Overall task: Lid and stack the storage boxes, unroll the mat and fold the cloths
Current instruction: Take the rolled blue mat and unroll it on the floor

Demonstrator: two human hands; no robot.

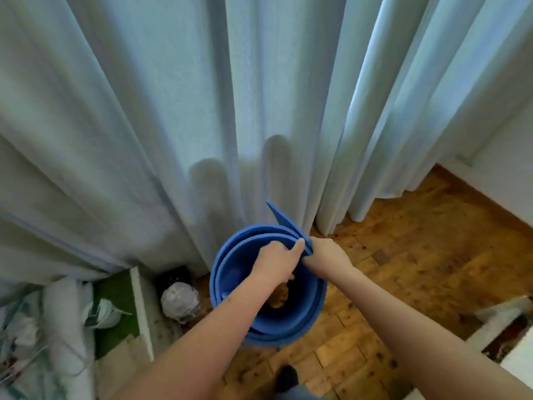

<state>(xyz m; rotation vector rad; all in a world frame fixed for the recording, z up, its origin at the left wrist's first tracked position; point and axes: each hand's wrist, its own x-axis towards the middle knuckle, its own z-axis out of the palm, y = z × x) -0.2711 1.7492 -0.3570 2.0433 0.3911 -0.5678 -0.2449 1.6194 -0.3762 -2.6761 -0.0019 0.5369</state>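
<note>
Seen from above, a loosely rolled blue mat (232, 256) stands on end on the wooden parquet floor (409, 255), just in front of pale floor-length curtains (173, 111). The left hand (274, 264) reaches over the open top of the roll and grips its rim, thumb pressed on the edge, while the right hand (326, 255) grasps the loose outer flap at the right side of the roll. To the left, near the mat, a tied white plastic bag (180, 301) sits on the floor.
</note>
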